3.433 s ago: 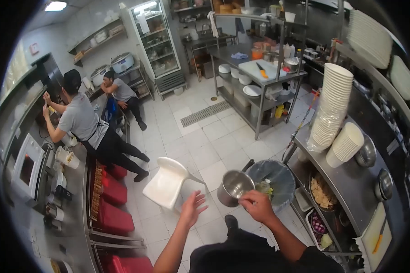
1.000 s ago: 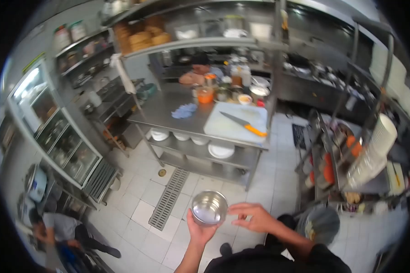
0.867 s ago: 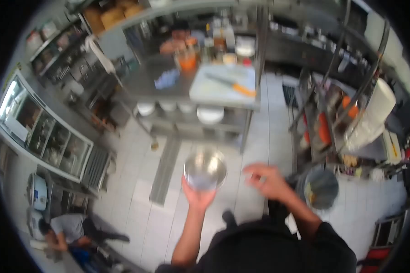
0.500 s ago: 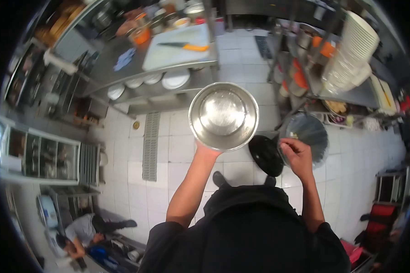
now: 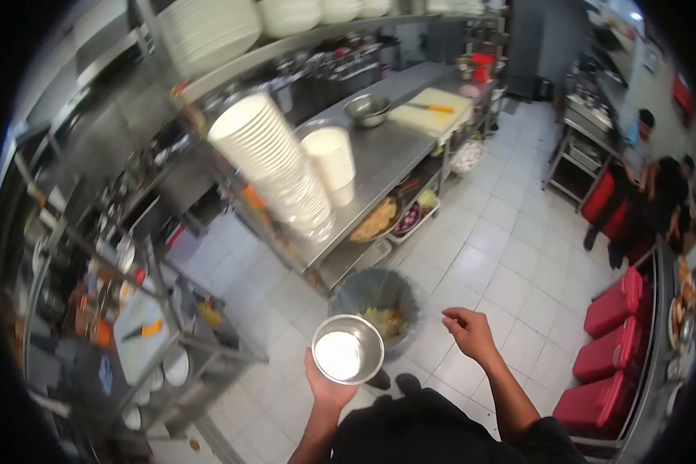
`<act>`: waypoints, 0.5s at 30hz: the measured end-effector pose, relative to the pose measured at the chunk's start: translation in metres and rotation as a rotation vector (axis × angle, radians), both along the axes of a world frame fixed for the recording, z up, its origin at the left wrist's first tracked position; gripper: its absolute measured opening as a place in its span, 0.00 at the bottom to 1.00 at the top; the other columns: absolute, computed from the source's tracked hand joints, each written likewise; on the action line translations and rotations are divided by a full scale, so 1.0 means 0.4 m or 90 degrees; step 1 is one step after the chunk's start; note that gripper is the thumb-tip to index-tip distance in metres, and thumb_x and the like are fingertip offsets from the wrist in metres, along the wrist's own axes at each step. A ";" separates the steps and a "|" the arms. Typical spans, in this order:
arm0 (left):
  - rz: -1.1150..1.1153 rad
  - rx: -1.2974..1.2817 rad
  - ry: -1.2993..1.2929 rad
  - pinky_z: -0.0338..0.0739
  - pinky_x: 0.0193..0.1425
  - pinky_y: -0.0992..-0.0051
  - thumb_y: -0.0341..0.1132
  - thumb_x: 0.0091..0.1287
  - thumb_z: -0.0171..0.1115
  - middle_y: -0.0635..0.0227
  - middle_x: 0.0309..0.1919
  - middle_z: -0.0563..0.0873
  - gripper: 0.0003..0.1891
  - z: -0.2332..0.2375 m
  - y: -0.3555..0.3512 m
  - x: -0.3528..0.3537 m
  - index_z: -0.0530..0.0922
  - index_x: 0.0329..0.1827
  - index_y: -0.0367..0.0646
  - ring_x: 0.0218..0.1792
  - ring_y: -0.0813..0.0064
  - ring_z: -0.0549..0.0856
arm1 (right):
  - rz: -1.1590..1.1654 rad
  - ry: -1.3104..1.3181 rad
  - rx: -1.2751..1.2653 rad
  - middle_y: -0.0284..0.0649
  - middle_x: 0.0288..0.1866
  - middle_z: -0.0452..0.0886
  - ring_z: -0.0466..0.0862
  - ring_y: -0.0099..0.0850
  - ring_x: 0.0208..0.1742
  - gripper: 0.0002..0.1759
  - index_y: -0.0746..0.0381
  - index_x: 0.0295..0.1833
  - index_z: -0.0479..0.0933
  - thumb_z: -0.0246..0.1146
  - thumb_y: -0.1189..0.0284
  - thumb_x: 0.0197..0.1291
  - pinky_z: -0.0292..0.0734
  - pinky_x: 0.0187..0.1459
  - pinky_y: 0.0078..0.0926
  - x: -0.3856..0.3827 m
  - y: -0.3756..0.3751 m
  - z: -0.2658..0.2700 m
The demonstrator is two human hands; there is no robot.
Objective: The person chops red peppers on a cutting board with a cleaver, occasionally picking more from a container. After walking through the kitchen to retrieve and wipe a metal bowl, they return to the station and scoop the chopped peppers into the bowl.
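Note:
A round, deep metal bowl [image 5: 373,349] is in my left hand [image 5: 329,389], whose fingers wrap its side and underside from the near left. Its shiny inside faces up, and a bright glare covers the bottom. Just past the bowl stands a waste bin [image 5: 339,294] with a plastic liner and food scraps [image 5: 387,321] in it; the bowl overlaps its near edge in view. My right hand [image 5: 470,334] hangs in the air to the right of the bin. Its fingers are loosely bent, with a gap to the thumb and nothing visible in them.
A steel counter [image 5: 387,158] ahead carries stacked white tubs [image 5: 267,155], a metal mixing bowl [image 5: 367,110] and a cutting board [image 5: 433,116] with an orange-handled knife. Red bins [image 5: 611,348] line the right side, with people [image 5: 657,185] beyond. Another worktable [image 5: 143,329] is left.
The view has swung right, bringing the counter and bin ahead of me. My left hand still holds the bowl, now close to the bin. My right hand's fingers have loosened.

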State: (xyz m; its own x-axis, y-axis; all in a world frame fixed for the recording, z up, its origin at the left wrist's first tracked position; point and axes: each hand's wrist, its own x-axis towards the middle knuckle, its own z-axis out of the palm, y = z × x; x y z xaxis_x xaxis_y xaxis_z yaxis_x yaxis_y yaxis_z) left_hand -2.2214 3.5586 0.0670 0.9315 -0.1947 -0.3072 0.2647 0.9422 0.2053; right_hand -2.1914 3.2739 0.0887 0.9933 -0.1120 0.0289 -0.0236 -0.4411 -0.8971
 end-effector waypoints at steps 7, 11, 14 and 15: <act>-0.198 0.052 -0.010 0.64 0.66 0.52 0.65 0.64 0.39 0.62 0.61 0.75 0.35 -0.021 -0.166 0.163 0.70 0.65 0.50 0.63 0.57 0.72 | -0.191 0.036 0.089 0.41 0.29 0.84 0.81 0.23 0.29 0.13 0.67 0.46 0.81 0.63 0.71 0.59 0.76 0.34 0.23 -0.057 -0.180 -0.090; -0.240 0.094 -0.026 0.63 0.67 0.51 0.65 0.64 0.40 0.63 0.62 0.74 0.35 -0.033 -0.353 0.254 0.69 0.65 0.51 0.64 0.58 0.71 | -0.242 0.044 0.108 0.41 0.29 0.84 0.82 0.24 0.29 0.13 0.68 0.46 0.81 0.63 0.72 0.59 0.77 0.34 0.23 -0.021 -0.342 -0.124; -0.332 0.110 -0.024 0.60 0.68 0.49 0.66 0.63 0.41 0.63 0.67 0.69 0.36 -0.028 -0.534 0.326 0.65 0.68 0.53 0.66 0.57 0.68 | -0.298 0.026 0.129 0.42 0.29 0.84 0.83 0.26 0.28 0.12 0.69 0.45 0.81 0.62 0.73 0.59 0.78 0.33 0.22 0.004 -0.497 -0.159; -0.338 0.111 -0.015 0.60 0.68 0.49 0.66 0.63 0.41 0.63 0.67 0.69 0.36 -0.030 -0.588 0.341 0.65 0.68 0.53 0.66 0.57 0.68 | -0.305 0.036 0.130 0.42 0.29 0.84 0.83 0.26 0.28 0.12 0.69 0.45 0.81 0.62 0.73 0.59 0.78 0.33 0.22 -0.004 -0.543 -0.168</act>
State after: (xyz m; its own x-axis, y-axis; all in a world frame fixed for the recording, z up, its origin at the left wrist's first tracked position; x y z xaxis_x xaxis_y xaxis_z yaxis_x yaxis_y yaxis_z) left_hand -2.0850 3.3233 0.0549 0.7258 -0.5876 -0.3578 0.6877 0.6319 0.3574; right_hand -2.1931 3.0567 0.0214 0.8288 -0.5518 -0.0925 -0.2300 -0.1852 -0.9554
